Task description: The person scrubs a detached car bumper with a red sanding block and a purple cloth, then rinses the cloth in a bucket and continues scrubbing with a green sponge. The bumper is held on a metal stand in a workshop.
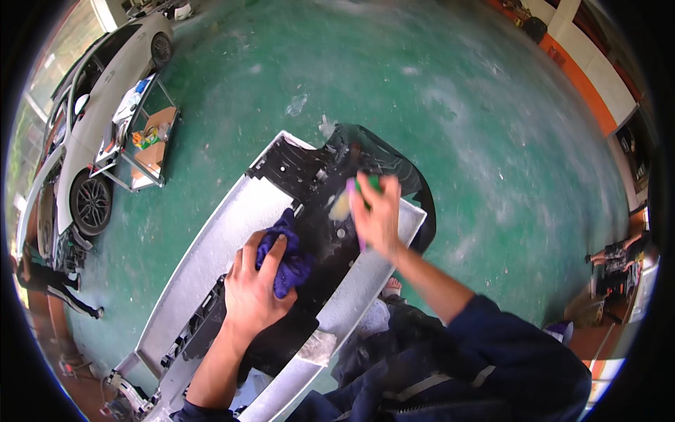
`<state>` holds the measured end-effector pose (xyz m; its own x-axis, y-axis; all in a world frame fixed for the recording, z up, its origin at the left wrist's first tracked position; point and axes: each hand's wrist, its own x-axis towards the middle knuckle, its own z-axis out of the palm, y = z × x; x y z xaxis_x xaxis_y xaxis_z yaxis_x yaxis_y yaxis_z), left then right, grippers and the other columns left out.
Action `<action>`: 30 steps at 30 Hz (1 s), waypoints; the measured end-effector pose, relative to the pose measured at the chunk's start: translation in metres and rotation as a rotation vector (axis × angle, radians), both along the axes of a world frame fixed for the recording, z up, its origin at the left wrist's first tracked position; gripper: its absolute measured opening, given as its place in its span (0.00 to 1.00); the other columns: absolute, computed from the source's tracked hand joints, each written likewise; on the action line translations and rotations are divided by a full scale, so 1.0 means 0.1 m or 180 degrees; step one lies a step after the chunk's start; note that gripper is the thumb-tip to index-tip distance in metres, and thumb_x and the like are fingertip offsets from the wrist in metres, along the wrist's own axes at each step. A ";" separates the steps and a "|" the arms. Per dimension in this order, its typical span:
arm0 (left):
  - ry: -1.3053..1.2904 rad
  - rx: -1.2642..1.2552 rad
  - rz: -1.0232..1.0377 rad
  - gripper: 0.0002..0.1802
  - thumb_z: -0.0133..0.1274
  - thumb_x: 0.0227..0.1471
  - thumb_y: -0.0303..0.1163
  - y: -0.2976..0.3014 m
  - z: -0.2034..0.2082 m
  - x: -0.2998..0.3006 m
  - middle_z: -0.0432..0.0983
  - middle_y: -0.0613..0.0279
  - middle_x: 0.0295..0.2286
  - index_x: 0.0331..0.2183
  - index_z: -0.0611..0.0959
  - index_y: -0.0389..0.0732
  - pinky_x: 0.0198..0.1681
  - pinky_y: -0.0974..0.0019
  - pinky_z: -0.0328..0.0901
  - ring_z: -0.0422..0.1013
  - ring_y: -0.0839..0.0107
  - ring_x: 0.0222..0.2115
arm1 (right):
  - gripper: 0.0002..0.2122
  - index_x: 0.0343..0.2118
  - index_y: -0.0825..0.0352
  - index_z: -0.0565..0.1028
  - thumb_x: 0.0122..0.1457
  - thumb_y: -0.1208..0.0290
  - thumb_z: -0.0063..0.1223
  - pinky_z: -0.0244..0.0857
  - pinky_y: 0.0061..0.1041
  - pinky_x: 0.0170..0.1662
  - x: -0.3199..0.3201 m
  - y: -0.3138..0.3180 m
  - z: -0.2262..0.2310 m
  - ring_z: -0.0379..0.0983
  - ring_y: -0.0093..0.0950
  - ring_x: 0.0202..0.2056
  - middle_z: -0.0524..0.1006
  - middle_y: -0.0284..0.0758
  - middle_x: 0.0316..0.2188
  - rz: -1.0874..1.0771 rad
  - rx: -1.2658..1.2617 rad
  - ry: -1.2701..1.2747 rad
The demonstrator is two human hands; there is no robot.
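Observation:
A black plastic car part (327, 243), which looks like a bumper, lies at a slant across a long white panel (204, 243). My left hand (256, 285) is closed around a crumpled purple-blue cloth (285, 260) and rests over the middle of the black part. Over its far right portion, my right hand (376, 214) grips a small green and pink pad (369, 184). Motion smears that hand, so the pad's exact kind is unclear. Just left of the pad, a pale yellowish patch (341, 207) shows against the black surface.
A folded whitish cloth (316, 348) lies on the panel's near edge. To the left stand a metal cart (162, 181) with cardboard boxes and a light-coloured car (116, 70). One person (49, 281) is at the far left, another (619, 257) at the right. The floor (492, 141) is green.

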<state>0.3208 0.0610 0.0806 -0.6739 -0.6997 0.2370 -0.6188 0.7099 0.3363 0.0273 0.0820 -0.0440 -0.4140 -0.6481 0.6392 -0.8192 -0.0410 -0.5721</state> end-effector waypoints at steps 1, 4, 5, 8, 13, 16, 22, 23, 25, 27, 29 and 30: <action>-0.0025 0.0008 0.0055 0.51 0.71 0.31 0.29 0.02 -0.02 0.03 0.70 0.46 0.61 0.63 0.77 0.47 0.50 0.43 0.79 0.75 0.41 0.57 | 0.20 0.56 0.68 0.85 0.62 0.67 0.70 0.67 0.43 0.50 0.18 0.18 -0.05 0.69 0.49 0.45 0.72 0.50 0.42 0.0181 -0.0056 -0.0083; 0.0020 0.0009 0.0012 0.51 0.72 0.32 0.29 0.01 -0.02 -0.01 0.70 0.46 0.61 0.63 0.77 0.47 0.50 0.43 0.79 0.75 0.41 0.57 | 0.19 0.55 0.67 0.85 0.60 0.70 0.71 0.68 0.44 0.51 0.12 0.35 0.00 0.70 0.48 0.45 0.72 0.49 0.43 0.0399 0.0176 -0.0077; 0.0012 -0.0012 -0.0005 0.51 0.72 0.31 0.29 0.01 -0.02 -0.01 0.70 0.46 0.60 0.63 0.77 0.48 0.50 0.43 0.79 0.75 0.41 0.57 | 0.19 0.55 0.67 0.85 0.61 0.71 0.71 0.68 0.44 0.49 0.05 0.22 0.10 0.70 0.47 0.45 0.72 0.48 0.43 0.0355 0.0088 0.0048; 0.0031 0.0038 0.0019 0.51 0.73 0.31 0.30 -0.02 -0.01 -0.03 0.70 0.46 0.60 0.63 0.77 0.48 0.50 0.43 0.79 0.75 0.40 0.56 | 0.18 0.54 0.67 0.85 0.61 0.71 0.70 0.66 0.43 0.48 -0.16 -0.17 0.18 0.69 0.46 0.43 0.73 0.47 0.41 -0.0327 0.0192 0.0142; -0.0025 0.0027 0.0028 0.52 0.73 0.32 0.30 0.01 0.01 0.01 0.69 0.46 0.61 0.64 0.76 0.48 0.50 0.42 0.79 0.76 0.39 0.55 | 0.19 0.56 0.67 0.85 0.62 0.70 0.70 0.67 0.44 0.51 0.23 0.39 0.06 0.70 0.47 0.46 0.73 0.49 0.43 0.0054 0.0262 0.0101; -0.0021 0.0070 -0.0019 0.52 0.73 0.32 0.30 0.00 0.01 -0.03 0.69 0.46 0.61 0.64 0.76 0.48 0.50 0.42 0.79 0.76 0.39 0.55 | 0.19 0.56 0.66 0.85 0.62 0.69 0.69 0.67 0.44 0.50 -0.15 0.01 0.15 0.69 0.48 0.45 0.73 0.50 0.43 -0.0249 0.0322 0.0271; -0.0039 0.0058 0.0047 0.52 0.73 0.32 0.30 0.01 0.00 0.03 0.69 0.46 0.62 0.64 0.76 0.48 0.51 0.42 0.79 0.75 0.39 0.56 | 0.19 0.55 0.63 0.86 0.61 0.67 0.70 0.66 0.47 0.49 0.15 0.33 -0.02 0.69 0.49 0.46 0.71 0.49 0.45 0.0164 0.0280 0.0132; -0.0037 0.0065 0.0028 0.52 0.73 0.32 0.30 0.01 0.01 0.01 0.69 0.46 0.62 0.64 0.76 0.48 0.51 0.41 0.79 0.75 0.39 0.56 | 0.19 0.55 0.63 0.86 0.62 0.66 0.70 0.66 0.48 0.49 0.07 0.32 -0.04 0.69 0.49 0.46 0.71 0.49 0.45 0.0226 0.0272 0.0129; -0.0050 0.0081 0.0006 0.52 0.73 0.32 0.31 0.01 0.02 0.00 0.69 0.46 0.62 0.64 0.76 0.49 0.51 0.41 0.79 0.75 0.38 0.56 | 0.17 0.55 0.60 0.86 0.65 0.62 0.67 0.67 0.50 0.48 -0.15 0.00 -0.05 0.69 0.50 0.47 0.71 0.50 0.45 -0.0312 0.0268 0.0285; -0.0016 0.0056 -0.0033 0.52 0.74 0.33 0.32 0.00 0.00 -0.02 0.68 0.47 0.62 0.65 0.76 0.50 0.50 0.41 0.79 0.76 0.40 0.53 | 0.16 0.56 0.55 0.86 0.68 0.60 0.64 0.68 0.52 0.47 -0.33 -0.22 0.01 0.69 0.52 0.47 0.71 0.51 0.45 -0.0653 0.0577 -0.0007; -0.0029 0.0032 -0.0006 0.52 0.74 0.33 0.32 -0.01 0.00 0.00 0.68 0.47 0.62 0.65 0.76 0.50 0.50 0.41 0.79 0.76 0.41 0.52 | 0.17 0.56 0.56 0.86 0.67 0.60 0.64 0.68 0.51 0.48 -0.20 -0.20 -0.01 0.69 0.52 0.47 0.71 0.51 0.44 -0.0667 0.0589 0.0021; -0.0055 0.0032 0.0020 0.52 0.73 0.33 0.31 0.00 0.01 0.02 0.69 0.47 0.62 0.64 0.76 0.49 0.50 0.41 0.79 0.76 0.40 0.53 | 0.18 0.57 0.58 0.86 0.67 0.60 0.65 0.67 0.50 0.48 0.01 -0.08 -0.02 0.69 0.52 0.47 0.70 0.50 0.44 -0.0425 0.0452 0.0025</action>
